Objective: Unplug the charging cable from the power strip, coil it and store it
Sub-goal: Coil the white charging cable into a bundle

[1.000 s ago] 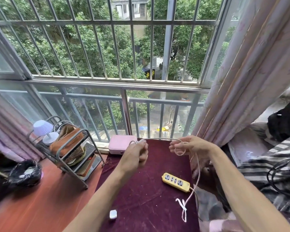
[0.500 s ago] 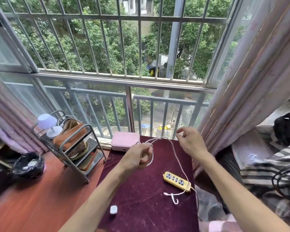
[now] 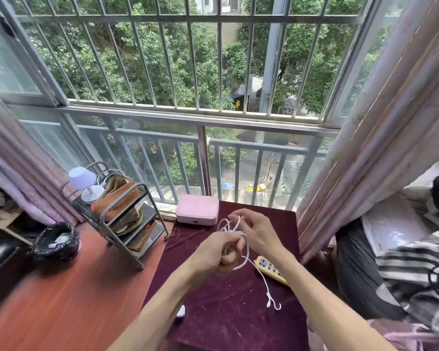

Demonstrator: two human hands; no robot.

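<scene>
A thin white charging cable [image 3: 260, 273] is looped around my left hand [image 3: 219, 253], which is closed on the loops above the dark red table [image 3: 226, 315]. My right hand [image 3: 255, 230] pinches a strand of the same cable just above and right of the left hand. The cable's free end with split connectors [image 3: 273, 302] trails down onto the tabletop. The yellow power strip [image 3: 269, 268] lies flat on the table's right side, partly behind my right forearm. No plug sits in its visible sockets.
A pink case [image 3: 197, 209] stands at the table's far edge. A small white adapter [image 3: 181, 311] lies near the front left, partly hidden by my left arm. A metal rack [image 3: 119, 211] and a black bin [image 3: 56, 240] stand left. Curtain and bedding crowd the right.
My right hand has come in from the far right to meet the left, laying another loop of cable on it. The trailing end has slid across the table toward me and shortened.
</scene>
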